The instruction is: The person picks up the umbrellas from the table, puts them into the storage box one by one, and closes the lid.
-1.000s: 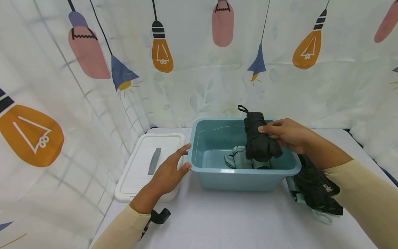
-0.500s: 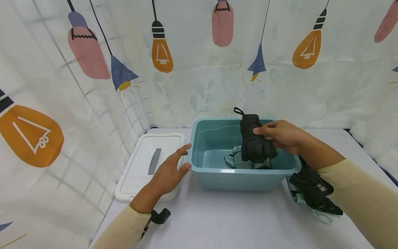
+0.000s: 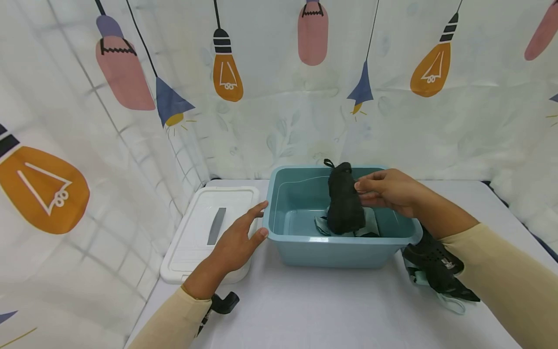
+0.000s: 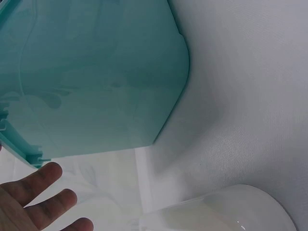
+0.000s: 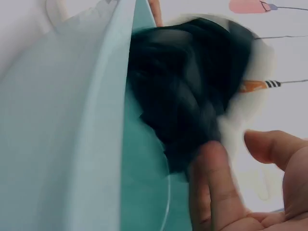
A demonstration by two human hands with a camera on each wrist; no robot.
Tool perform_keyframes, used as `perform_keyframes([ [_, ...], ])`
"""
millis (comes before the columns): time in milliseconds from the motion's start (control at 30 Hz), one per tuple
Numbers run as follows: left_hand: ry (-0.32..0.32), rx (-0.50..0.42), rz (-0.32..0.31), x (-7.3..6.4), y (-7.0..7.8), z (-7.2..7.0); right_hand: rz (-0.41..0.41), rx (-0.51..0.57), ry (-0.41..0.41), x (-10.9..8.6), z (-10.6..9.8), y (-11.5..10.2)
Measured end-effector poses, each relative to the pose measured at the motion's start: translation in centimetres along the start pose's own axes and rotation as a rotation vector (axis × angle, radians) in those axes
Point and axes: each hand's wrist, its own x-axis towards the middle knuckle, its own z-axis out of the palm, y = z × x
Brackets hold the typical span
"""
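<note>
A black rolled fabric bundle (image 3: 344, 201) with a small loop at its top tilts inside the light-blue plastic tub (image 3: 335, 252), over folded grey-green cloth pieces (image 3: 370, 223). My right hand (image 3: 390, 191) is at the bundle's right side. In the right wrist view the dark bundle (image 5: 187, 72) is blurred; my fingertips (image 5: 214, 154) meet its edge while the thumb stands apart from it. My left hand (image 3: 237, 237), fingers spread, has its fingertips at the tub's left rim. The left wrist view shows those fingers (image 4: 50, 207) extended near the tub wall (image 4: 96, 86).
Left of the tub lies a white lid (image 3: 231, 198) with a grey handle. By the tub's right front corner, a black mesh piece (image 3: 440, 264) lies over light-green cloth with a loop (image 3: 453, 305). A printed curtain (image 3: 270, 131) hangs behind the white-covered table (image 3: 331, 310).
The black bundle has moved left and down into the tub, turning more upright. My right hand followed slightly left, its grip loosening. The left hand has not moved.
</note>
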Motion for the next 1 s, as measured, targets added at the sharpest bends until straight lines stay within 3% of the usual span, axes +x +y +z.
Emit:
perform_keyframes([
  [100,-0.006,0.004,-0.011,0.0,0.1,0.0,-0.028,0.040,0.006,-0.1,-0.2,0.1],
  [533,-0.020,-0.007,-0.050,0.0,0.5,-0.1,-0.078,0.011,0.021,-1.5,-1.7,1.2],
  [1000,-0.024,-0.004,-0.036,0.1,0.3,-0.1,-0.125,-0.065,0.038,-3.8,-4.5,3.1],
])
